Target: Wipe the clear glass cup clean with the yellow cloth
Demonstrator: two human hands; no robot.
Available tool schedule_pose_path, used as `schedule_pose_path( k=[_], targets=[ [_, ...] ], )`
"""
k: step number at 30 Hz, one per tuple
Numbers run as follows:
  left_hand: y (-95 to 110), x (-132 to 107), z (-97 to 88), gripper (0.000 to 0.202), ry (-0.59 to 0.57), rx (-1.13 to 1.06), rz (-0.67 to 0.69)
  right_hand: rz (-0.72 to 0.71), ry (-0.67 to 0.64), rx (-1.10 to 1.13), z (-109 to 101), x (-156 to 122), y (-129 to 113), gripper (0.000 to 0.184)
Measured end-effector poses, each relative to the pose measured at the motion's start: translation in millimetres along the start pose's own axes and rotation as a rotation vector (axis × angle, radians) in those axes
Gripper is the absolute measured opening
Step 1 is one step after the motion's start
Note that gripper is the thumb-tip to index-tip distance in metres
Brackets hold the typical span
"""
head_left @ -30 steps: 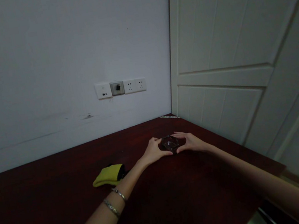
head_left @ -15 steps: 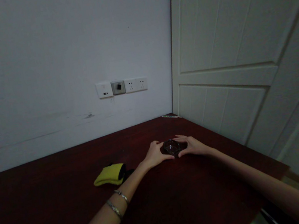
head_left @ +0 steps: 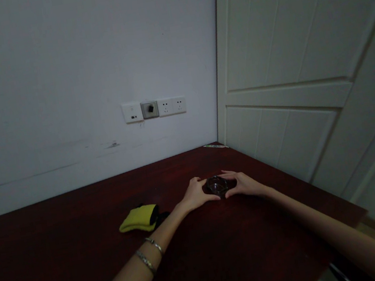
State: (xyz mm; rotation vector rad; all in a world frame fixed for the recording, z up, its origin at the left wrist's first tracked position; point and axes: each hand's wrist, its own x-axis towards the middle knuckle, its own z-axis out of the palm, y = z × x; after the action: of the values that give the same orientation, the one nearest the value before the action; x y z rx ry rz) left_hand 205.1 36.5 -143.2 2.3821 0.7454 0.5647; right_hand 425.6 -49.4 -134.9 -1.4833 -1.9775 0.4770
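A folded yellow-green cloth with a black edge (head_left: 138, 218) lies on a dark red wooden tabletop (head_left: 66, 254), just beside a person's bare left forearm, which wears two thin silver bangles (head_left: 148, 251). Farther along the table, the left hand (head_left: 195, 195) curves around the left side of a small, thick, dark glass dish (head_left: 217, 186), its fingers partly open and its fingertips against the rim. The right hand (head_left: 244, 184) cups the dish's right side in the same way, with its fingers reaching in from the opposite side. Between them, the dish sits on the tabletop near the far corner, gripped lightly from both sides, with neither palm covering its centre. Above the table, a white wall (head_left: 57, 85) carries a row of fittings: a white wall plate with a small dark slot (head_left: 132, 112), a metal-framed plate with a black knob (head_left: 150, 110), and a white double power socket (head_left: 172, 106). A thin strip of pale material (head_left: 215, 146) lies in the far corner, where the tabletop meets a white panelled door (head_left: 283, 49).
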Motion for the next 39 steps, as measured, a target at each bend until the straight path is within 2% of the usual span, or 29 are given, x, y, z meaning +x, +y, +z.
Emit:
schedule_pose_path(
  k=[16, 19, 21, 23, 25, 28, 30, 32, 35, 39],
  targets=[
    [0, 0, -0.2, 0.076, -0.035, 0.044, -0.023, 0.045, -0.026, 0.026, 2, 1, -4, 0.071],
    [0, 0, 0.2, 0.093, -0.08, 0.112, -0.031, 0.084, -0.022, 0.016, 5, -1, -5, 0.075],
    [1, -3, -1.3, 0.108, -0.117, 0.137, -0.044, 0.127, -0.015, 0.006, 5, -2, -5, 0.084],
    [2, -8, -6.2, 0.115, -0.142, 0.127, -0.062, 0.182, -0.006, -0.005, 0, -4, -5, 0.094],
    [2, -16, -15.4, 0.113, -0.143, 0.108, -0.079, 0.234, 0.004, -0.013, -12, -5, -7, 0.098],
    [-1, -31, -37.9, 0.109, -0.092, 0.114, -0.102, 0.257, 0.05, -0.014, -34, 0, -19, 0.09],
    [-6, -43, -57.4, 0.106, -0.038, 0.162, -0.14, 0.212, 0.141, 0.007, -45, 8, -33, 0.079],
    [-14, -57, -79.0, 0.101, -0.021, 0.257, -0.203, 0.114, 0.172, 0.098, -46, 20, -52, 0.067],
    [-33, -81, -111.7, 0.096, 0.014, 0.405, -0.349, 0.012, 0.218, 0.113, -29, 43, -82, 0.061],
    [-67, -124, -150.6, 0.091, 0.082, 0.471, -0.508, -0.103, 0.207, -0.005, 18, 78, -118, 0.06]
  ],
)
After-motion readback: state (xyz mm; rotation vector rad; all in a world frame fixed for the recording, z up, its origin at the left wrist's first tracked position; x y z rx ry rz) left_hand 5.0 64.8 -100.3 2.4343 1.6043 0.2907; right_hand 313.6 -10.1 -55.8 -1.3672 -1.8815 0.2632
